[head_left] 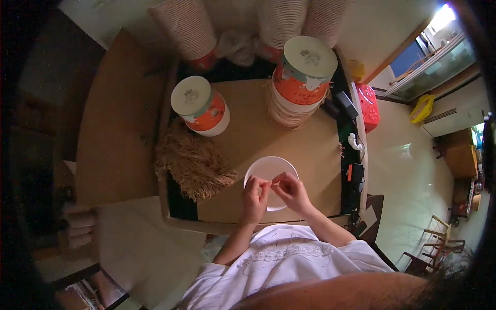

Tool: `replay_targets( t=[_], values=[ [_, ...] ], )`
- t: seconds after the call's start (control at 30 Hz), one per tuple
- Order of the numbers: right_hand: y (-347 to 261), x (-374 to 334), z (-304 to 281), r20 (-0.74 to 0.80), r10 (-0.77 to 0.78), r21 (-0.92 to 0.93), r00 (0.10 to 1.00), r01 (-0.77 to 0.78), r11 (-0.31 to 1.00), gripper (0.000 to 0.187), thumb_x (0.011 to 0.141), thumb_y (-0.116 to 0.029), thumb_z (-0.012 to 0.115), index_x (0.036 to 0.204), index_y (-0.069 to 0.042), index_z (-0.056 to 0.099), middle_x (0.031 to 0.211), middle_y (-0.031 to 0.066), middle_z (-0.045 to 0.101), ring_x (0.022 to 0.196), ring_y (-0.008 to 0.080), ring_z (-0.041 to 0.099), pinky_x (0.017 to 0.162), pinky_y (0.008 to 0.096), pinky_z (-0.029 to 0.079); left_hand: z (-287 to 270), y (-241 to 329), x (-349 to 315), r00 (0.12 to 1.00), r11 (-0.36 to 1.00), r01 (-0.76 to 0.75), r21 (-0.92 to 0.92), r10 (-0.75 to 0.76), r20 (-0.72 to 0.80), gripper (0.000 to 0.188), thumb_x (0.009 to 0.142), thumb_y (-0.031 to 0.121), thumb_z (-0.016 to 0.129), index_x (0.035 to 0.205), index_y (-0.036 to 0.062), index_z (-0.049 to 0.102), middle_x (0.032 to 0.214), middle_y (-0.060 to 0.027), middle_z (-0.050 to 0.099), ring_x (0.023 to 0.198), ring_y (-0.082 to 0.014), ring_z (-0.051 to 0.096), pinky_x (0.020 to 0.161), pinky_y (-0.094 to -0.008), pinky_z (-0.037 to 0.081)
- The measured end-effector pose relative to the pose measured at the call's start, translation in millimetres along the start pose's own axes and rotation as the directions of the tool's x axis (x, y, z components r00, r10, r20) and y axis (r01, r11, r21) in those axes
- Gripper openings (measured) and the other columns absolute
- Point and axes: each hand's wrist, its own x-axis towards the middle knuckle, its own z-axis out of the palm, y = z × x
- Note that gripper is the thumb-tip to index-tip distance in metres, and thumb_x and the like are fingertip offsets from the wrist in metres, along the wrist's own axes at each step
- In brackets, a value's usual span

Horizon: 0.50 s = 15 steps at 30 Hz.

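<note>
My left hand (256,195) and my right hand (292,191) meet over a white round tub (275,163). Thumb and fingers of both are pinched, their tips nearly touching. Whatever they hold between them is too small to make out. Part of the tub is hidden behind my hands. To the left lies a tangled heap of brown twine (194,160). Beyond it stands an orange and white paper bucket (209,113) with a pale green end up. Farther right is a taller bucket stack (302,85), strands of twine hanging around its lower part.
Tall stacks of nested paper buckets (186,28) rise along the back, with crumpled clear plastic (236,46) between them. Small dark boxes (347,105) and a crumpled white tissue (354,142) line the table's right edge. A red plastic stool (367,106) stands beyond; a cardboard sheet (119,124) flanks the left.
</note>
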Motion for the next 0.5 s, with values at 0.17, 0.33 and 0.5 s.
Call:
replay_targets(
  t=[0.17, 0.33, 0.5],
  values=[
    [3.4, 0.7, 9.5, -0.042, -0.140, -0.059, 0.989, 0.138, 0.989, 0.004, 0.080, -0.004, 0.060, 0.081, -0.003, 0.055, 0.060, -0.0031, 0.047, 0.055, 0.0032, 0.039, 0.048, 0.0198, 0.033, 2.2, -6.9, -0.5, 0.997, 0.992, -0.067, 0.103, 0.070, -0.026, 0.011, 0.082, 0.007, 0.054, 0.076, 0.0019, 0.046, 0.072, -0.0127, 0.047, 0.068, -0.0286, 0.049, 0.059, -0.0353, 0.040],
    [9.8, 6.4, 19.2, 0.005, -0.126, -0.228, 0.992, 0.124, 0.966, 0.006, 0.079, -0.005, 0.060, 0.084, -0.002, 0.057, 0.070, 0.0060, 0.059, 0.061, 0.0063, 0.049, 0.054, 0.0225, 0.042, 6.5, -32.5, -11.3, 0.984, 0.980, 0.171, -0.103, -0.176, -0.033, 0.016, 0.087, 0.012, 0.049, 0.077, 0.0006, 0.046, 0.072, -0.0131, 0.047, 0.066, -0.0258, 0.048, 0.059, -0.0330, 0.040],
    [11.6, 10.3, 23.5, 0.044, -0.188, -0.178, 0.981, 0.193, 0.965, 0.010, 0.080, -0.007, 0.060, 0.087, -0.001, 0.057, 0.071, 0.0053, 0.058, 0.062, 0.0081, 0.051, 0.056, 0.0228, 0.043, -5.6, -37.9, -9.7, 0.979, 0.976, 0.202, -0.078, -0.204, -0.022, 0.019, 0.089, 0.015, 0.046, 0.076, 0.0004, 0.047, 0.069, -0.0104, 0.049, 0.064, -0.0182, 0.049, 0.057, -0.0298, 0.039]
  ],
)
